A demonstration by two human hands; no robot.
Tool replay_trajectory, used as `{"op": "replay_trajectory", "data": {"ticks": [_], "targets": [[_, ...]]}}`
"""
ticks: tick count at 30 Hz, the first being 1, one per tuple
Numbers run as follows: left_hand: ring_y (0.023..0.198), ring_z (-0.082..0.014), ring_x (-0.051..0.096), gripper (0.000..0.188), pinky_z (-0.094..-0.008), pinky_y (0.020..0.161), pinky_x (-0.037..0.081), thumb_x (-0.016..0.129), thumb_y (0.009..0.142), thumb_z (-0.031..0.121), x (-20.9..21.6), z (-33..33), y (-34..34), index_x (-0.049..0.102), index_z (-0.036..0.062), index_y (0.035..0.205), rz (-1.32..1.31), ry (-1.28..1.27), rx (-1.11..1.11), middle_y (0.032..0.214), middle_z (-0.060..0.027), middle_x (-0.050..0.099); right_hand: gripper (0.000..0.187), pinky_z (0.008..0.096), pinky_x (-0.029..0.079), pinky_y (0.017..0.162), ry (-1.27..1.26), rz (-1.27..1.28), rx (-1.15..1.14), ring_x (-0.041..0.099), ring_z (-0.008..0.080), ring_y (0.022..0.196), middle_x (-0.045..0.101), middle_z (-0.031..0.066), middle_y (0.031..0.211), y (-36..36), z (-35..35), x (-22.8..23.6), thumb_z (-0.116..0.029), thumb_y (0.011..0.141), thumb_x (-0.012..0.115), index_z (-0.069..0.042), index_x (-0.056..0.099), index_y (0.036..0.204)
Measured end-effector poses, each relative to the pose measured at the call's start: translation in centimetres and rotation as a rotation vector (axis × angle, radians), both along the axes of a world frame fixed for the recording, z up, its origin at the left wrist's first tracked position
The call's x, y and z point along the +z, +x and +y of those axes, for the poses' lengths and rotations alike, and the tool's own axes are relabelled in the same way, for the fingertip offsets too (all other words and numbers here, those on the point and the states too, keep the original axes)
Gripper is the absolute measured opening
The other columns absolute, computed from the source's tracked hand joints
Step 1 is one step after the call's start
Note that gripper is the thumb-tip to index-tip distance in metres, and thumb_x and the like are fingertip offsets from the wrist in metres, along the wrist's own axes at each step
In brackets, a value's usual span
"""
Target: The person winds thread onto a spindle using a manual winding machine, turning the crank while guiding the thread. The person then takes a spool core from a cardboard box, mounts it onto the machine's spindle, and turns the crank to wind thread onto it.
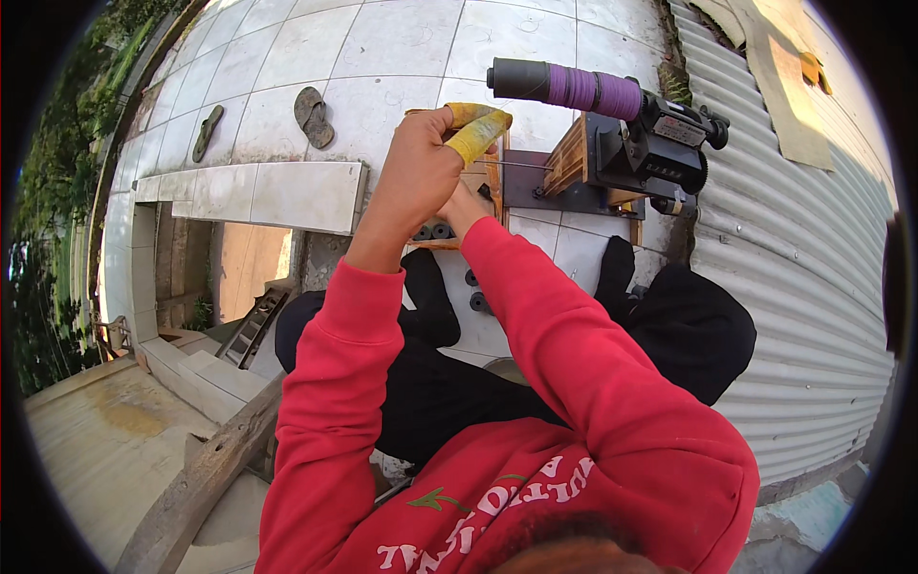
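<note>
My left hand (419, 167) is raised in front of me, bent at the wrist. Yellow wraps (478, 134) cover the fingers, which press together; whatever they pinch is hidden. Behind it, my right hand (463, 205) shows only near the wrist, its fingers out of sight. Just right of the hands, a thin metal rod (521, 165) runs out from a black motorised machine (665, 143) with a wooden block (568, 158). Purple thread (593, 91) is wound round a black cylinder on the machine's far side. A wooden frame (494, 182) lies below the hands, partly covered.
Several small black rolls (478, 301) lie between my feet. Two sandals (314, 117) rest on the white tiled floor (397, 38) at far left. A raised tiled ledge (258, 196) borders an opening on the left. Corrugated roofing sheet (784, 258) lies at right, and a wooden beam (206, 478) at lower left.
</note>
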State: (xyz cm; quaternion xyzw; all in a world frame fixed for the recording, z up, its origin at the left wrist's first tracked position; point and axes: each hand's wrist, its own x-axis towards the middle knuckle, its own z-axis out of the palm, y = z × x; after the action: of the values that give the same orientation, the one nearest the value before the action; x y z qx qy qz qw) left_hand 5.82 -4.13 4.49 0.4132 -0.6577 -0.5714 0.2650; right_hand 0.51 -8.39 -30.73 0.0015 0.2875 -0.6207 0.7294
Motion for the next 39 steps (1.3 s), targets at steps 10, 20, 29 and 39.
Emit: {"op": "replay_trajectory", "data": {"ticks": [10,20,29,39], "targets": [[0.088,-0.0099,0.071,0.028,-0.0233,0.078,0.058,0.069,0.103,0.008,1.2,0.4,1.6,0.071,-0.0057,0.127,0.022,0.078,0.011,0.102,-0.0067,0.075,0.043,0.0360,0.062,0.095,0.183,0.124,-0.147,0.069,0.0251,0.105,0.065,0.0122,0.116,-3.8,2.3,3.0,-0.035,0.104,0.072,-0.004,0.057,0.130],[0.086,-0.0097,0.072,0.029,-0.0232,0.073,0.060,0.068,0.103,0.009,1.5,0.9,1.8,0.071,-0.0050,0.128,0.053,0.088,0.003,0.101,-0.0065,0.075,0.050,0.0423,0.067,0.085,0.290,0.090,-0.314,0.073,0.0302,0.090,0.066,0.0177,0.110,-5.1,2.3,1.9,-0.037,0.096,0.082,0.001,0.057,0.118],[0.086,-0.0101,0.072,0.028,-0.0233,0.073,0.060,0.067,0.105,0.009,1.5,2.2,0.7,0.070,-0.0046,0.129,0.060,0.159,-0.045,0.104,-0.0068,0.075,0.059,0.0474,0.067,0.089,0.369,0.042,-0.251,0.073,0.0337,0.100,0.063,0.0222,0.114,-10.7,3.7,1.0,-0.035,0.096,0.081,0.005,0.054,0.129],[0.088,-0.0104,0.072,0.029,-0.0238,0.074,0.060,0.066,0.106,0.010,-0.9,3.9,-1.1,0.071,-0.0038,0.130,0.125,0.205,-0.113,0.103,-0.0074,0.075,0.071,0.0432,0.064,0.094,0.521,0.103,-0.272,0.069,0.0312,0.112,0.057,0.0231,0.137,-11.8,9.6,6.0,-0.051,0.101,0.070,0.002,0.048,0.142]]}}
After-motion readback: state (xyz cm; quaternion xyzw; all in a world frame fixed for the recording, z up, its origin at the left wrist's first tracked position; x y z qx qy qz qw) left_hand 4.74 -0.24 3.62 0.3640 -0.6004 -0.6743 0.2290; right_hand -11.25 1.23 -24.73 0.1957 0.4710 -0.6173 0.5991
